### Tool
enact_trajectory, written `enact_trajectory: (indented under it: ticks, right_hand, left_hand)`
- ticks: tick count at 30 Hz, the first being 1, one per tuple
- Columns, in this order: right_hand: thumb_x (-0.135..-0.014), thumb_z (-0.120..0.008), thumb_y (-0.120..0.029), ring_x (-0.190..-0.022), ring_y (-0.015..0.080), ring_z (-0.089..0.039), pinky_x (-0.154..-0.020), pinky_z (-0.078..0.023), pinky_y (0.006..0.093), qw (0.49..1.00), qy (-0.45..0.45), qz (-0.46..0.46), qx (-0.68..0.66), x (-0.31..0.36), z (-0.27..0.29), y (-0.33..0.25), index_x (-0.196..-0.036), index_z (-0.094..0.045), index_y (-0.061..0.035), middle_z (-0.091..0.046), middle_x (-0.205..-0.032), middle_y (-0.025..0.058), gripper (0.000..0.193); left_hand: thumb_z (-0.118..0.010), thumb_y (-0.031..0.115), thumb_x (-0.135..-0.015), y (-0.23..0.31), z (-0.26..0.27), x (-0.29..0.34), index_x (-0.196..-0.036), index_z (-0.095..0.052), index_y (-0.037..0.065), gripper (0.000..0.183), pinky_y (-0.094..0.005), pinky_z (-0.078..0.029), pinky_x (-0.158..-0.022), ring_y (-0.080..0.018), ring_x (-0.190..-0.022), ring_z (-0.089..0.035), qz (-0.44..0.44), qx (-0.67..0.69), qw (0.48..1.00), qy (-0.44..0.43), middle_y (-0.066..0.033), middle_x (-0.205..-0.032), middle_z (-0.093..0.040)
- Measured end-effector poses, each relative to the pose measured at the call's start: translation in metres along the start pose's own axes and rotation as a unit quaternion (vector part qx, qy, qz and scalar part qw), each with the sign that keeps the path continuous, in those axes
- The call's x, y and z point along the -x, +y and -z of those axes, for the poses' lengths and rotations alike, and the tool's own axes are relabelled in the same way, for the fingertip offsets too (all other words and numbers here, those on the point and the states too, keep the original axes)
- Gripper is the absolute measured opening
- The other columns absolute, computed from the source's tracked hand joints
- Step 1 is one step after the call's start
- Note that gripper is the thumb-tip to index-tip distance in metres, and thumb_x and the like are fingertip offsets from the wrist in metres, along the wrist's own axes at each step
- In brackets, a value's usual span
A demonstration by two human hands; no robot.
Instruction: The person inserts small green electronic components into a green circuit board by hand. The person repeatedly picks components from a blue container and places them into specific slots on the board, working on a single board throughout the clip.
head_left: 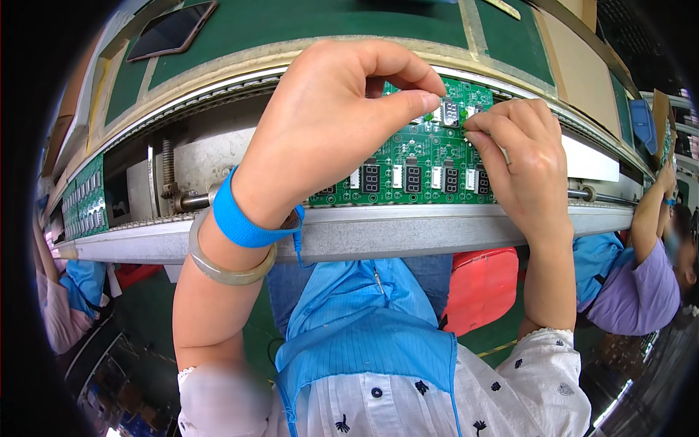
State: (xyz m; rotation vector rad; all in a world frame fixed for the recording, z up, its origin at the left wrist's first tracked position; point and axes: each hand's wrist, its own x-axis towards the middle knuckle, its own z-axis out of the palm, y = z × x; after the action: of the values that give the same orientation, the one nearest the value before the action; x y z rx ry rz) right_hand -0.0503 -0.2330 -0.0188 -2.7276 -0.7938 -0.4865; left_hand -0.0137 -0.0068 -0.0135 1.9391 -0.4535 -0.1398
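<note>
Fingers (400,63) of the left hand (313,109) bend toward each other, thumb and index tips nearly meeting over the upper part of a green circuit-board panel (422,144); whether they grip anything I cannot tell. Those of the right hand (530,146) draw together too, thumb and index tips close at the panel's right side, and what lies between them is too small to make out.

One panel is under the two hands, set between the two rails of a conveyor (437,222). Its lower row shows four whole digit displays (413,179) plus one partly covered at the left, with four white connectors (397,177) beside them. Higher up, one display shows plainly near the left fingertips, and two round green parts (428,116) stand nearby.

At the conveyor's left end sits more green circuit board (85,198). One phone (169,30) lies on the green surface (320,45) beyond the far rail. One blue wristband (247,217) and one bangle (227,266) circle the left arm. Below is one red seat (482,290); two other people are partly visible, one at each side.
</note>
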Motion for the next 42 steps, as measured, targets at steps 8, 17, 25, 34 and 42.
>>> enact_trajectory:
  ticks: [8, 17, 25, 34, 42]
  right_hand:
    - [-0.075, -0.072, -0.006, -0.086, 0.0247, -0.056, -0.076, -0.041, 0.037, 1.0, -0.007, -0.007, -0.024, 0.0, 0.0, 0.001, -0.086, -0.069, -0.0073, -0.061, -0.083, 0.0037, 0.011]
    - [-0.075, -0.073, -0.006, -0.083, 0.0281, -0.057, -0.076, -0.045, 0.0389, 0.997, -0.01, -0.055, -0.059, 0.001, 0.0, -0.001, -0.083, -0.07, -0.0061, -0.061, -0.082, 0.0068, 0.009]
    - [-0.077, -0.073, -0.007, -0.082, 0.0275, -0.058, -0.074, -0.046, 0.0372, 0.996, 0.017, -0.053, -0.064, -0.002, 0.001, 0.004, -0.084, -0.071, -0.0048, -0.064, -0.081, 0.0083, 0.007]
    - [-0.084, -0.071, -0.013, -0.076, 0.0159, -0.058, -0.072, -0.046, 0.0281, 0.96, 0.092, -0.191, -0.185, -0.007, 0.0, 0.036, -0.091, -0.072, -0.0028, -0.069, -0.088, 0.0055, 0.012]
    - [-0.085, -0.071, -0.016, -0.077, 0.0145, -0.055, -0.071, -0.044, 0.0272, 0.943, 0.107, -0.234, -0.212, 0.002, -0.009, 0.051, -0.093, -0.072, -0.0039, -0.069, -0.089, 0.0038, 0.015]
  left_hand:
    - [-0.074, 0.011, -0.081, -0.002, -0.001, 0.0, -0.093, -0.075, 0.003, 0.014, -0.0238, -0.044, -0.072, -0.0075, -0.078, -0.057, -0.012, 0.006, 1.0, 0.0, -0.0008, -0.087, -0.071]
    - [-0.075, 0.011, -0.08, -0.004, 0.0, 0.0, -0.093, -0.075, 0.004, 0.015, -0.0235, -0.044, -0.071, -0.007, -0.077, -0.055, -0.023, 0.001, 1.0, 0.004, -0.0003, -0.086, -0.071]
    - [-0.073, 0.01, -0.081, -0.006, -0.001, 0.0, -0.093, -0.075, 0.003, 0.014, -0.0235, -0.045, -0.072, -0.0072, -0.077, -0.056, -0.023, 0.013, 1.0, 0.0, -0.0005, -0.087, -0.071]
    - [-0.07, 0.008, -0.086, 0.001, 0.0, 0.0, -0.097, -0.074, 0.001, 0.015, -0.0235, -0.049, -0.079, -0.0093, -0.086, -0.064, 0.04, 0.031, 0.999, -0.016, -0.003, -0.09, -0.072]
    - [-0.071, 0.009, -0.085, 0.003, -0.002, -0.001, -0.096, -0.074, 0.002, 0.013, -0.0221, -0.049, -0.075, -0.0067, -0.082, -0.062, 0.02, 0.008, 1.0, -0.009, -0.0008, -0.089, -0.071]
